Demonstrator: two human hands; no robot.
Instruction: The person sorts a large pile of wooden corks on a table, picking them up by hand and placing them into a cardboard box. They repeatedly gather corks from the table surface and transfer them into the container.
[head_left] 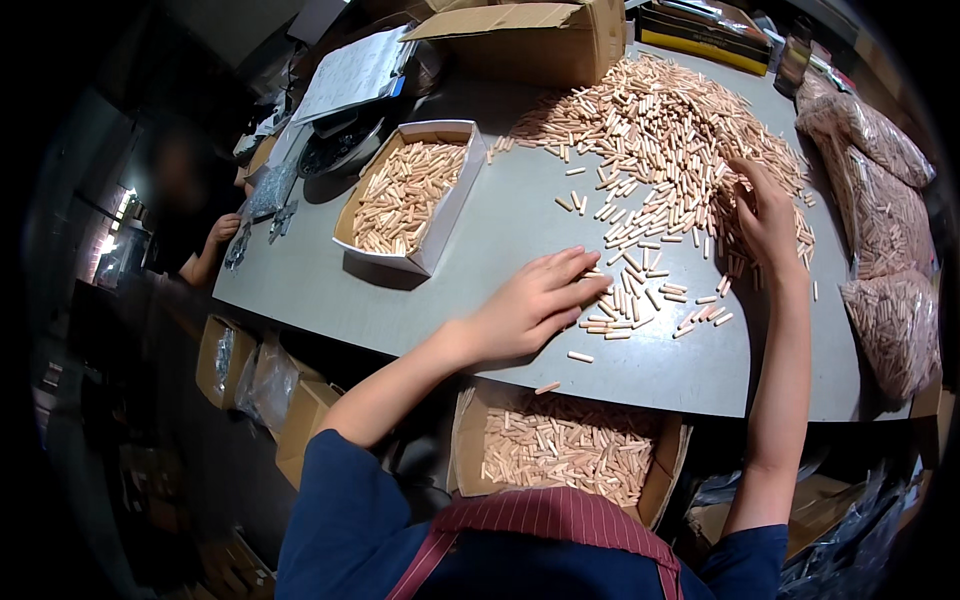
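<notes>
1. Judged partway: a large heap of wooden pegs lies loose on the worktop.
2. Seemingly done: pegs filling the white box left of the heap and the carton nearer the person.
3. Apparently left: the heap; bags to its right, unclear.
4. Left hand, heap's near-left fringe: grip spread, nothing visibly held. Right hand, heap's right side: fingers bent, hold cannot be told.

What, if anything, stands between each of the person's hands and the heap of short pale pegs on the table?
Nothing visible but other pegs. The right hand is at the right part of the heap. The left hand lies against loose pegs, and more of these lead up to the heap.
</notes>
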